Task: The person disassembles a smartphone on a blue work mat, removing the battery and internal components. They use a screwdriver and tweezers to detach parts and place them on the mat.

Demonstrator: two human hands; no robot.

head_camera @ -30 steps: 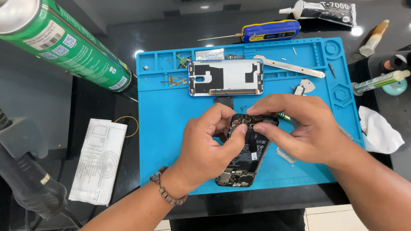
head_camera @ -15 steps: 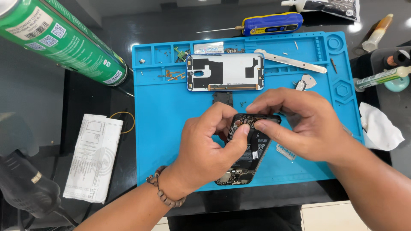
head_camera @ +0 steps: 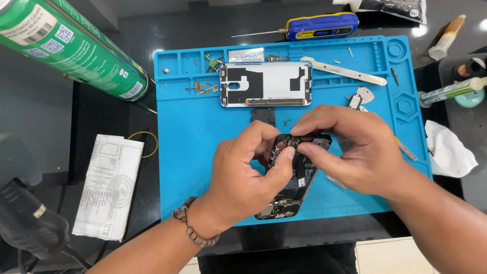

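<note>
An opened black phone (head_camera: 294,182), its circuit boards and battery showing, lies tilted on the blue repair mat (head_camera: 193,152). My left hand (head_camera: 243,172) grips its upper left side, thumb pressed on the top. My right hand (head_camera: 350,152) pinches the top edge of the phone with thumb and forefinger. Whether a small part sits between those fingertips cannot be told. Behind the hands lies a detached white phone frame (head_camera: 266,83).
A big green spray can (head_camera: 71,45) leans in from the top left. A blue-yellow tool (head_camera: 319,26), a metal pry bar (head_camera: 345,72), loose screws, a white cloth (head_camera: 449,149), small bottles, a printed paper (head_camera: 106,185) and a yellow rubber band surround the mat.
Both hands stay on the phone with only small finger shifts. The view has drifted slightly, so the mat sits a little higher and further left.
</note>
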